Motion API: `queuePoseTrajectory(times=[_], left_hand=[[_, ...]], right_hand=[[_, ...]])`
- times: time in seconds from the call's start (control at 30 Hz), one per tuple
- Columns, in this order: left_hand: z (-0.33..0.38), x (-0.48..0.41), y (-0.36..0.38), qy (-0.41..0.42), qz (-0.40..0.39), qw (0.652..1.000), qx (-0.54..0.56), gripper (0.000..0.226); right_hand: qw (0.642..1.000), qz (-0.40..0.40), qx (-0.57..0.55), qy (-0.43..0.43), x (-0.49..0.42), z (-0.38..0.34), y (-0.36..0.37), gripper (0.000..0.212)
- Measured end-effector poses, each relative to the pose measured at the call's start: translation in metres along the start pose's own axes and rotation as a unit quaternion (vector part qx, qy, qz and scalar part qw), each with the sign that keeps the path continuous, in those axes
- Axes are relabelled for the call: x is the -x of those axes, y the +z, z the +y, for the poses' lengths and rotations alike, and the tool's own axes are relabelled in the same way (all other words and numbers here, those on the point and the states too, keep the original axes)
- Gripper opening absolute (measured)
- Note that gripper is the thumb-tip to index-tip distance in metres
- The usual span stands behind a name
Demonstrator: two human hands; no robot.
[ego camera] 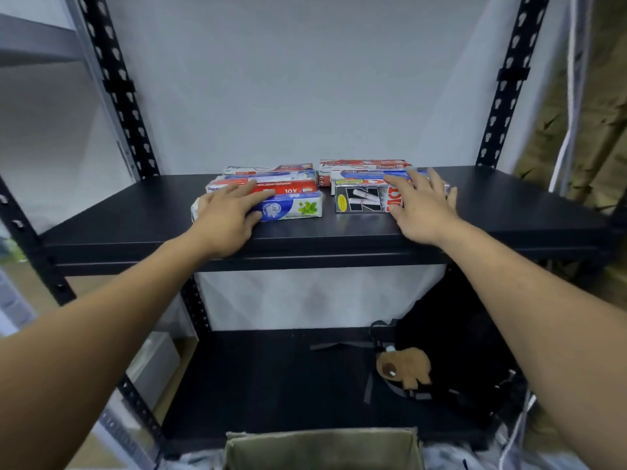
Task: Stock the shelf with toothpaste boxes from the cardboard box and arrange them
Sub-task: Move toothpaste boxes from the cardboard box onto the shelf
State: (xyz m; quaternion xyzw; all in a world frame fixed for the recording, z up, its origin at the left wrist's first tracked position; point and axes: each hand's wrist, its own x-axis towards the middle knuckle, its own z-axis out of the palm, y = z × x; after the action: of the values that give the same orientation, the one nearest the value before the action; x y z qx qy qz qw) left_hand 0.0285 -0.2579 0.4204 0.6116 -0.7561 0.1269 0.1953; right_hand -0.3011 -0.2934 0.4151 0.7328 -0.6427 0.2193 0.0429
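Two rows of toothpaste boxes lie on the black shelf (135, 212). In the left row the front box is blue and white with green leaves (291, 206), and a red box (288, 188) lies behind it. The right row starts with a black and white box (359, 198); red and white boxes (363, 166) sit behind that one. My left hand (227, 215) lies flat on the left end of the left row, fingers spread. My right hand (424, 205) rests on the right end of the right row, fingers spread. The cardboard box (322, 449) stands open at the bottom edge.
Black perforated uprights (115, 83) frame the shelf on both sides. On the lower shelf (271, 385) sits a black bag (458, 334) with a brown plush toy (403, 368). A white wall is behind. White cords (570, 113) hang at the right.
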Motion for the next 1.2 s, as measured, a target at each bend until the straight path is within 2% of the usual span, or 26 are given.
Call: queuePoseTrajectory(times=[0.1,0.23,0.63,0.8,1.0,1.1,1.2], left_hand=[[0.002,-0.012,0.008,-0.022,-0.006,0.999,0.033,0.048],[-0.004,-0.024,0.013,-0.012,0.006,0.998,0.062,0.048],[-0.010,-0.048,0.025,-0.006,0.009,0.999,0.048,0.049],[-0.003,-0.042,0.022,-0.013,0.022,0.999,0.032,0.048],[0.007,-0.029,0.013,-0.045,0.047,0.997,0.032,0.060],[0.018,-0.015,0.008,-0.053,0.070,0.996,0.017,0.057],[0.033,0.008,0.003,-0.038,0.086,0.994,0.053,0.054]], right_hand=[[1.000,-0.016,-0.002,0.003,-0.016,0.004,0.002,0.058],[1.000,-0.019,0.000,0.000,-0.034,0.008,0.009,0.059],[1.000,-0.005,0.006,0.003,-0.054,0.010,0.016,0.061],[0.999,0.012,0.035,-0.005,-0.047,0.009,0.013,0.057],[1.000,0.008,-0.005,0.023,-0.023,0.001,0.004,0.055],[0.999,0.036,-0.029,0.018,-0.002,-0.003,-0.001,0.053],[0.999,0.014,-0.043,0.003,0.025,-0.011,-0.006,0.050]])
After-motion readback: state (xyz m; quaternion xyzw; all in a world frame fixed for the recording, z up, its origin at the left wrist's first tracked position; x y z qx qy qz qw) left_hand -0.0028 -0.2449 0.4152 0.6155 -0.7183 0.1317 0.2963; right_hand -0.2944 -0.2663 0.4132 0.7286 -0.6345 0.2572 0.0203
